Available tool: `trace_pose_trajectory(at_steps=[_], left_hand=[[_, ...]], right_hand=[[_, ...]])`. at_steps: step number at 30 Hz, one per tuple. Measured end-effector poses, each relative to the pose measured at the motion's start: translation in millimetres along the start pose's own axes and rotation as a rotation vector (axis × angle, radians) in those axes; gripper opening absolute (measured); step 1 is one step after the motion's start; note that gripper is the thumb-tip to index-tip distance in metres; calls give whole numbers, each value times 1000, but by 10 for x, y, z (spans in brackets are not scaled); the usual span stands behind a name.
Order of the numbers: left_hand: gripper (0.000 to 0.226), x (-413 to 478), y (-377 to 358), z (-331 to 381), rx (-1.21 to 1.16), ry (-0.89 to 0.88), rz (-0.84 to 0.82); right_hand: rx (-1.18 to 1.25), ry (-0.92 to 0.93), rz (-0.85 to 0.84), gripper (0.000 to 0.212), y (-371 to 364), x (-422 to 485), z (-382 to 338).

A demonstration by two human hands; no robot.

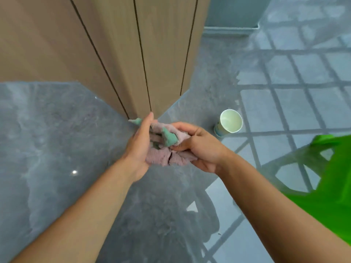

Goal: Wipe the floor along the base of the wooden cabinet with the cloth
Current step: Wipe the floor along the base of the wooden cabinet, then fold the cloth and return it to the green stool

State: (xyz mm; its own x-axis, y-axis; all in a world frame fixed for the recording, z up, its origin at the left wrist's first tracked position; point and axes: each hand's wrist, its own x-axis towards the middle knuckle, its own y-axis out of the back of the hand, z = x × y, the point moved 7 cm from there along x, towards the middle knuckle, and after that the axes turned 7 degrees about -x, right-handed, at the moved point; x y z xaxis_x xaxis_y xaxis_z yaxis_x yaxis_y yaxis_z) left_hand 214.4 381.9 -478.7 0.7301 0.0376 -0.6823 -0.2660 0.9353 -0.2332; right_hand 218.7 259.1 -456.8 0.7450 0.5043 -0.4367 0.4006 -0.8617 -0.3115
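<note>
Glossy grey marbled floor [53, 141] is lying below both grips. Left hand [139, 147] and right hand [197, 149] are closing together on crumpled pink-and-teal terry cloth [165, 147], apparently bunching it for wiping. Tall wooden cabinet [117, 54] is standing just beyond; pale paper cup [228, 122] is sitting right.

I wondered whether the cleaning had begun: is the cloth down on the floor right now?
No, the cloth is bunched up between the left hand and the right hand, held above the floor.

Bare floor [57, 139] left of cabinet [117, 54] corner; paper cup [228, 122] on the right.
</note>
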Motion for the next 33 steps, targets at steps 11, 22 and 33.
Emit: trace_pose_trajectory(at_steps=[11, 22, 33], left_hand=[[54, -967, -1769, -743, 515, 637, -858], [23, -2514, -2667, -1020, 520, 655, -620], [28, -4531, -4780, 737, 540, 112, -795]], right_hand=[[-333, -218, 491, 41, 757, -1708, -195], [-255, -173, 941, 21, 735, -3927, -535], [-733, -46, 1355, 43, 807, -6222, -3039]])
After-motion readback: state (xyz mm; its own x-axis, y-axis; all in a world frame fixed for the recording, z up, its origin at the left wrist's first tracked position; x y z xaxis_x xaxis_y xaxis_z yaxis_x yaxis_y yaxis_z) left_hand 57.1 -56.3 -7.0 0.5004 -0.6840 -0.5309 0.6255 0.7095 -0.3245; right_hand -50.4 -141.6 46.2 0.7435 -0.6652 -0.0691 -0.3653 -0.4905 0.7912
